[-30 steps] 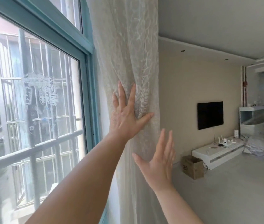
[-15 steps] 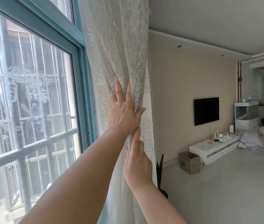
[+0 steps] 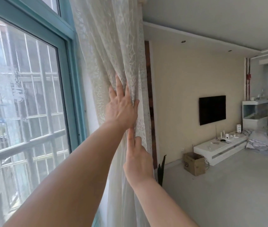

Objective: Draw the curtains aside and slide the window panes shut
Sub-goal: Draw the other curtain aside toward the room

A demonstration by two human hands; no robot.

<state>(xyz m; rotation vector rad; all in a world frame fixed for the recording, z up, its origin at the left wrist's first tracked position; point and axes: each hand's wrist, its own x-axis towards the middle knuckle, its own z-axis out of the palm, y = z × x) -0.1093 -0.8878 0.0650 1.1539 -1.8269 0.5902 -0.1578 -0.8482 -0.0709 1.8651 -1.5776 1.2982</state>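
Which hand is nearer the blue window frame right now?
Left. The left hand lies flat on the curtain beside the window frame; the right hand is lower, farther toward the room.

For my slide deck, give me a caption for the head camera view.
Both hands, left hand and right hand, press the lace curtain beside the teal window frame.

Pale grey floor (image 3: 228,194), cardboard box (image 3: 194,163) (open-topped) beside low white cabinet (image 3: 218,150); crumpled bedding (image 3: 259,140) beyond

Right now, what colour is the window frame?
Teal blue-green, the window frame, clearest in the head view.
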